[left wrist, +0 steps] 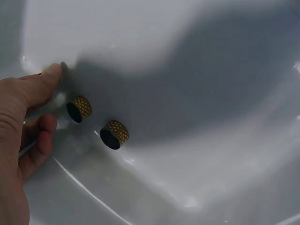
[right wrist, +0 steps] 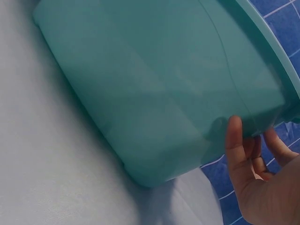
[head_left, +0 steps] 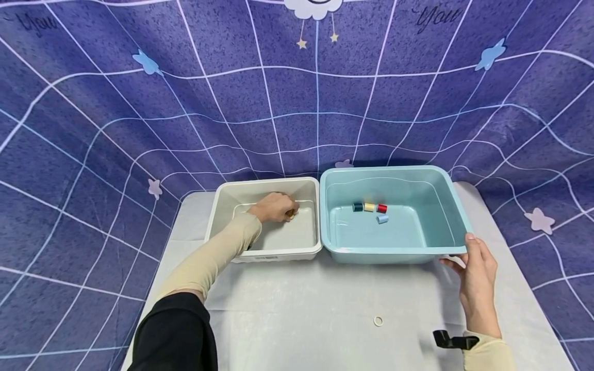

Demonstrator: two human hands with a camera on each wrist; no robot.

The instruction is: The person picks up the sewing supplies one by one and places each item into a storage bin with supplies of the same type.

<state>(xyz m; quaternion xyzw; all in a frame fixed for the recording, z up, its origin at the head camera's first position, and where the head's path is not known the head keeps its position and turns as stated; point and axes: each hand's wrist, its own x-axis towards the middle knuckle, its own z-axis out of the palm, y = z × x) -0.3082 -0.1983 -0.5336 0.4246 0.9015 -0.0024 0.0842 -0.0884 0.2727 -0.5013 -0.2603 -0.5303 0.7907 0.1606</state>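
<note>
My left hand reaches down into the white plastic bin. The left wrist view shows its thumb and fingers apart, beside two gold dimpled thimbles on the bin floor. Nothing shows between those fingers. At the near right corner of the light blue bin, my right hand grips the rim, thumb on top and fingers below. From the right wrist view, one finger lies along the outer wall and the others curl at the corner.
Several thread spools lie in the blue bin, among them a dark green spool, a red spool and a light blue spool. A small pale ring lies on the white tabletop. A patterned blue curtain hangs behind.
</note>
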